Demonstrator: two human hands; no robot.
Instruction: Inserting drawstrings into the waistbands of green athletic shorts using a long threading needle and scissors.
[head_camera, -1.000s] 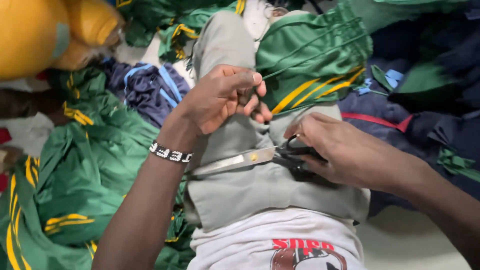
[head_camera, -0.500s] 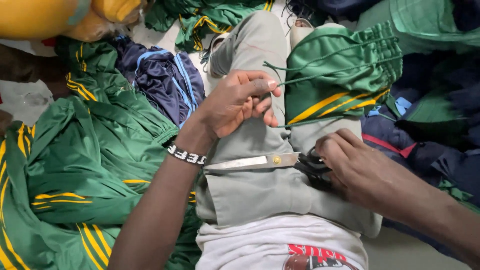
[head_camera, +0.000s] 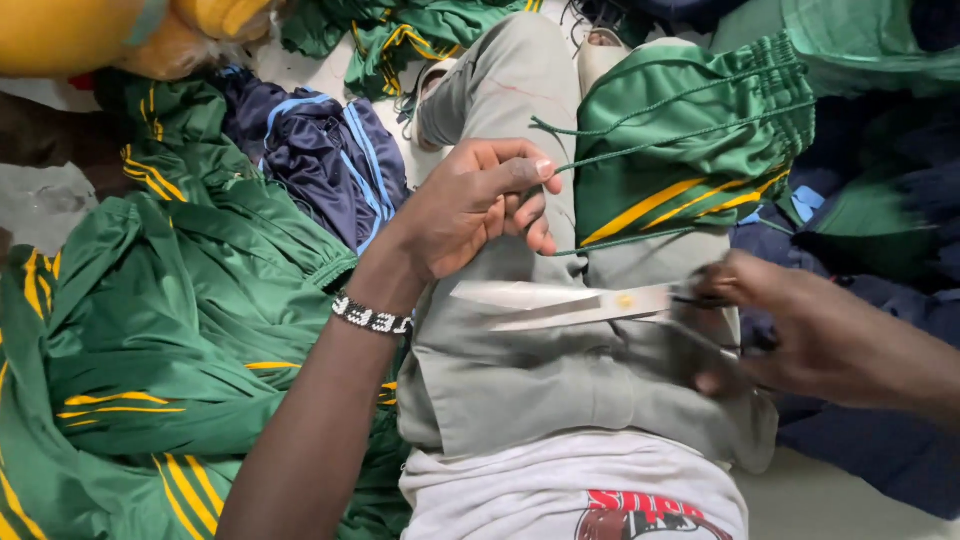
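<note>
The left hand (head_camera: 470, 205) pinches a green cord (head_camera: 640, 125) of the green shorts (head_camera: 700, 150). The right hand (head_camera: 800, 335) grips scissors (head_camera: 570, 303), blades slightly open. It seems best to keep the cord tight and cut away from the fingers.

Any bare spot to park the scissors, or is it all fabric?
Mostly fabric. Bare floor shows at bottom right, between the grey trousers and the navy garments, and in a thin strip at top beside the navy-and-blue shorts. Crowded: the green pile to the left, and the lap, where the left hand, right hand and scissors work.
</note>
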